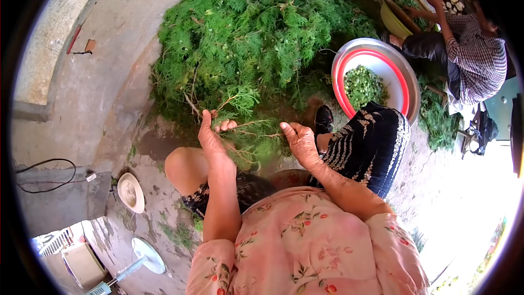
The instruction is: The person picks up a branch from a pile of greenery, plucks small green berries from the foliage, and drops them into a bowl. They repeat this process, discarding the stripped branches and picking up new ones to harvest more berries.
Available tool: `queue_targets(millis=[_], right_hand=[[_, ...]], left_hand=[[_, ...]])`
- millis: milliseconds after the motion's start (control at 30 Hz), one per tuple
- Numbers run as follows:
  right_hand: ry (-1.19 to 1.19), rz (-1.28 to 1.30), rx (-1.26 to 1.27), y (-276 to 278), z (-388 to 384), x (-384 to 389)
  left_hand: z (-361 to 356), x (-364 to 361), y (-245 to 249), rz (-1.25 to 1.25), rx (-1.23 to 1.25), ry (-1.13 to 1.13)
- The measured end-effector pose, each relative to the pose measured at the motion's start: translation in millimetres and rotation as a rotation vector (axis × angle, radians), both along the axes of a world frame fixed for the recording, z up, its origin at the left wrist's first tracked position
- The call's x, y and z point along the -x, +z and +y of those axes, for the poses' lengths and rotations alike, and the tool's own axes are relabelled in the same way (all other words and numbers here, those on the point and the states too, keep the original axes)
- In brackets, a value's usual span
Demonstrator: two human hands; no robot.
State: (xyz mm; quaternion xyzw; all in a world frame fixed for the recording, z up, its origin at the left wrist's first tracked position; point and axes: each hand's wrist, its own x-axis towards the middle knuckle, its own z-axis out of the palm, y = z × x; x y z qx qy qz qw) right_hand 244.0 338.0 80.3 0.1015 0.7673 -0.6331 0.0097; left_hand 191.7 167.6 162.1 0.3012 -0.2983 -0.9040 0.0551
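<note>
Between my hands, in front of my knees, is a thin evergreen sprig (256,127) with feathery green leaves. My left hand (212,135) closes around its stem side, thumb up and fingers curled. On the other side my right hand (301,142) pinches at the sprig's end between thumb and fingers. A large heap of cut evergreen branches (240,38) lies just beyond both hands. To the right, a white basin with a red rim (403,84) sits inside a metal basin (415,95), holding small green pieces (364,86).
Another person (477,57) sits at the upper right beside a yellow-green basin (392,22). More cut greenery (439,120) lies near that person. At left are a straw hat (131,192), a black cable (73,170) and a standing fan (147,255) on the concrete floor.
</note>
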Motion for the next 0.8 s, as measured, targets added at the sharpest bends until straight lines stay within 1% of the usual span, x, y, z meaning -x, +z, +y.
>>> queue_targets(millis=[67,100,133,200,233,300,333,400,433,467,500,533,567,600,633,667,700,800], right_hand=[[-0.106,-0.033,0.019,-9,-2,0],[-0.148,-0.008,0.014,-14,-4,0],[-0.129,-0.110,0.086,-17,-1,-1],[-0.091,-0.311,0.231,-1,6,0],[-0.030,-0.372,0.350,7,10,-2],[0.097,-0.494,0.590,17,16,-7],[0.148,-0.481,0.583,16,17,-8],[0.254,-0.453,0.568,14,17,-9],[0.302,-0.488,0.581,15,19,-8],[0.338,-0.474,0.533,20,19,-8],[0.374,-0.459,0.484,25,20,-9],[0.411,-0.445,0.435,29,20,-10],[0.516,-0.487,0.393,30,23,-9],[0.541,-0.438,0.346,31,23,-9],[0.564,-0.387,0.301,33,22,-10],[0.585,-0.337,0.257,36,22,-12],[0.602,-0.368,0.324,45,23,-14],[0.522,-0.583,0.412,56,24,-20]], left_hand=[[5,-3,0,-0.075,-0.006,0.068],[2,-3,-8,-0.060,-0.037,0.055],[1,-5,-11,-0.053,-0.045,0.039],[2,-5,-9,-0.035,-0.061,0.007],[4,-5,-1,-0.061,-0.081,0.024],[-10,-1,-12,-0.004,-0.055,-0.035],[-15,1,-16,0.022,-0.041,-0.062],[-16,3,-11,-0.031,-0.087,-0.074],[-19,6,-15,-0.049,-0.116,-0.084],[-22,9,-20,-0.067,-0.146,-0.095],[-29,12,-30,-0.020,-0.192,-0.192],[-34,17,-39,-0.012,-0.204,-0.221],[-35,21,-42,-0.002,-0.217,-0.247],[-36,23,-45,0.007,-0.229,-0.274],[-38,24,-46,0.016,-0.163,-0.303],[-39,25,-48,0.015,-0.172,-0.280],[-41,28,-52,0.014,-0.182,-0.258],[-45,31,-58,0.091,-0.226,-0.307]])
